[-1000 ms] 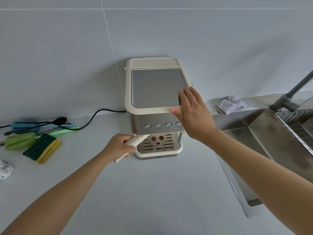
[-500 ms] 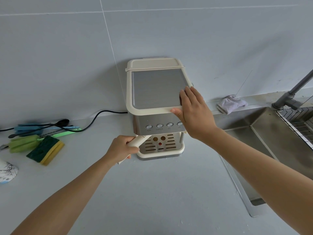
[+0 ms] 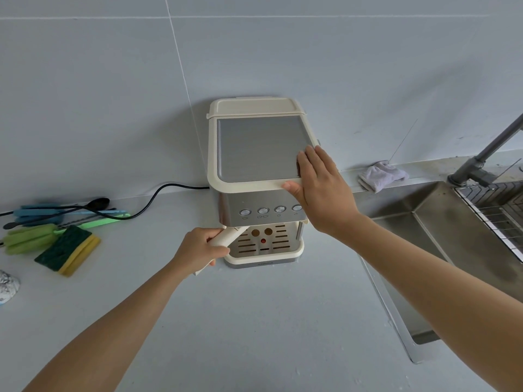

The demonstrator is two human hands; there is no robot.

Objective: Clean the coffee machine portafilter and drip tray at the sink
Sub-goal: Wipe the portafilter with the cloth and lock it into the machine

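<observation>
A cream and steel coffee machine (image 3: 259, 148) stands on the grey counter against the wall. My left hand (image 3: 202, 250) is closed around the cream portafilter handle (image 3: 226, 237), which sticks out to the front left under the button panel. The portafilter's head is hidden under the machine. My right hand (image 3: 319, 188) lies flat on the machine's top right corner, thumb on the front rim. The slotted cream drip tray (image 3: 264, 246) sits in the machine's base. The steel sink (image 3: 441, 236) is to the right.
A green-and-yellow sponge (image 3: 68, 251), green and blue brushes (image 3: 31, 239) and a black spoon (image 3: 96, 203) lie at the left, crossed by the black power cord (image 3: 158, 193). A grey cloth (image 3: 382, 175) rests on the ledge. A faucet (image 3: 486, 154) and wire rack (image 3: 498, 210) are far right.
My left hand has swung the portafilter handle a little further to the left. My right hand stays pressed on the machine's top.
</observation>
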